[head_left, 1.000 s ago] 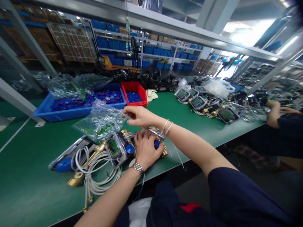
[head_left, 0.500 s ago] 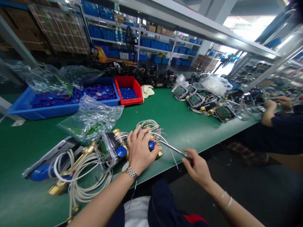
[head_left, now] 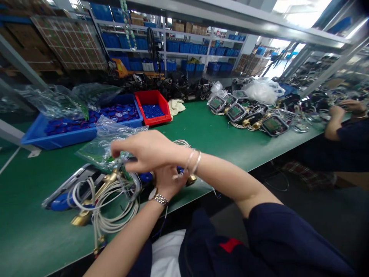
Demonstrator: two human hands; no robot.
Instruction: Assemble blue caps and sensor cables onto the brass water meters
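Note:
My left hand (head_left: pixel 168 182) stays wrapped over a brass-bodied meter (head_left: pixel 191 179) at the bench edge, its fingers mostly hidden behind my right forearm. A blue part of the meter and coiled grey cable (head_left: pixel 182 142) show past the wrist. Crossing above it, my right hand (head_left: pixel 147 150) reaches left with thumb and fingers apart, slightly blurred; no tool shows in it. Beneath its fingers are a clear-windowed meter housing (head_left: pixel 131 188) and a clear plastic bag (head_left: pixel 99 148). Another meter with a blue lid (head_left: pixel 61 201), brass pipe and coiled cables (head_left: pixel 115 223) lies to the left.
A blue tray (head_left: pixel 63 141) of blue caps and a red bin (head_left: pixel 157 120) of small blue parts stand at the back, beside a cream cloth (head_left: pixel 176 107). Several windowed meters (head_left: pixel 236 111) lie to the right. A co-worker's hands (head_left: pixel 344 109) are at far right.
My right hand has swung from the right, where it held a metal-shafted tool, leftward across my left hand. The tool no longer shows. My left hand keeps its place on the meter.

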